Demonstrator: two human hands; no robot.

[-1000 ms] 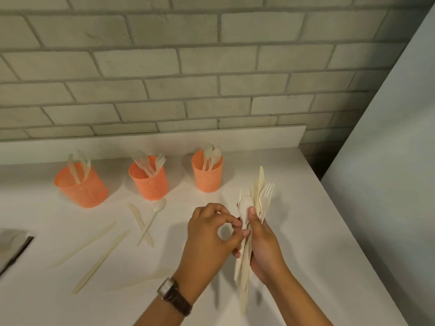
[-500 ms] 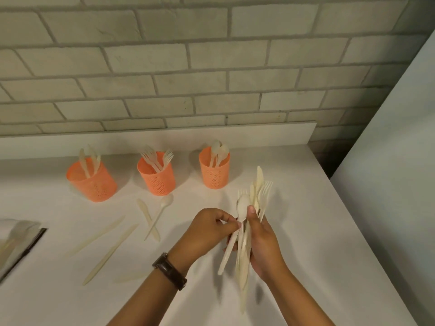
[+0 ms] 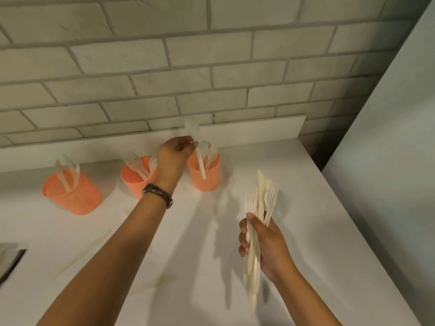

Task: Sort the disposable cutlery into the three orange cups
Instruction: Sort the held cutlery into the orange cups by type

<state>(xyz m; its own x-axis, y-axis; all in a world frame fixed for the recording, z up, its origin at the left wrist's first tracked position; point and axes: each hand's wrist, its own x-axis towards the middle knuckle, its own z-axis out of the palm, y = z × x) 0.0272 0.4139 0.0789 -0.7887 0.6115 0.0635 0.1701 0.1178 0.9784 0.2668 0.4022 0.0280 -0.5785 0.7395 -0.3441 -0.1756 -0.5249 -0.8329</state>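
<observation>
Three orange mesh cups stand along the back of the white counter: the left cup (image 3: 73, 196) holds knives, the middle cup (image 3: 134, 182) holds forks, the right cup (image 3: 207, 177) holds spoons. My left hand (image 3: 173, 156) pinches a pale spoon (image 3: 196, 147) by its handle, bowl up, its lower end in front of the right cup. My right hand (image 3: 263, 241) grips a bundle of pale cutlery (image 3: 257, 215), forks and a knife sticking up, at the right front.
Loose pale knives (image 3: 82, 255) lie on the counter (image 3: 306, 208) left of my forearm. A dark-edged object (image 3: 11, 260) sits at the left edge. A brick wall rises behind the cups, and a plain wall (image 3: 388, 161) bounds the counter's right side.
My left hand drew a spoon out of the bundle and carried it up and back to the right cup. The right hand kept the bundle and stayed low.
</observation>
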